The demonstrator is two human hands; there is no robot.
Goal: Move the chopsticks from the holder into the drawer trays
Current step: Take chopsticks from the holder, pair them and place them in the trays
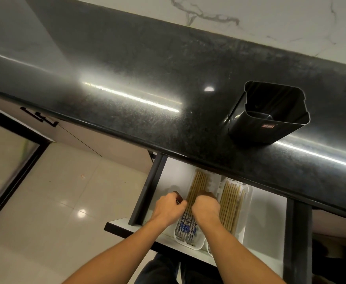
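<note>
A black square holder (268, 115) stands on the dark counter, and I see no chopsticks inside it. Below the counter edge a white drawer (169, 175) is pulled out. Two white trays lie in it side by side. The left tray (194, 243) holds tan chopsticks (198, 183) with blue-patterned ends. The right tray (247, 199) holds more tan chopsticks (230, 201). My left hand (168, 208) and my right hand (206, 207) are both down in the left tray with curled fingers on the chopsticks, one at each side of the bundle.
The glossy black counter (127, 78) fills the upper view, with a marbled white wall (250, 13) behind. Dark drawer rails (149, 189) flank the drawer. A pale tiled floor (65, 191) lies to the left, beside a black-framed glass door (14, 144).
</note>
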